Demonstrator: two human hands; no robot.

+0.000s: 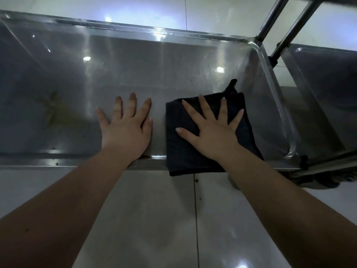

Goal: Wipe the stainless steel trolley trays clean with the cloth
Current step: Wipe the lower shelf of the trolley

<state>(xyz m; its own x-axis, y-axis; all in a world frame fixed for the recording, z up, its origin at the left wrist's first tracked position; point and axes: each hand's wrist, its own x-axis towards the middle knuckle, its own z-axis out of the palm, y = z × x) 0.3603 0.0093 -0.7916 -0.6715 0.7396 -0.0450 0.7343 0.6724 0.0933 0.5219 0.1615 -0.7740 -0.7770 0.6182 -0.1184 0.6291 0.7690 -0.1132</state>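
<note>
Pressing flat with fingers spread, right hand (pixel 210 132) lying on folded dark cloth (pixel 202 151) draped over steel tray (pixel 173 60) near rim, left hand (pixel 126 128) resting splayed beside it on the tray.

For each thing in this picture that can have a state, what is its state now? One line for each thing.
Tray: mostly shiny, with a brownish stain remaining on its left part.
Cloth: dark, folded, flat on the tray, its near edge hanging over the front rim.
Right hand: open, fingers spread, pressing flat on the cloth.
Left hand: open, flat on the bare tray, beside the cloth, not touching it.
</note>
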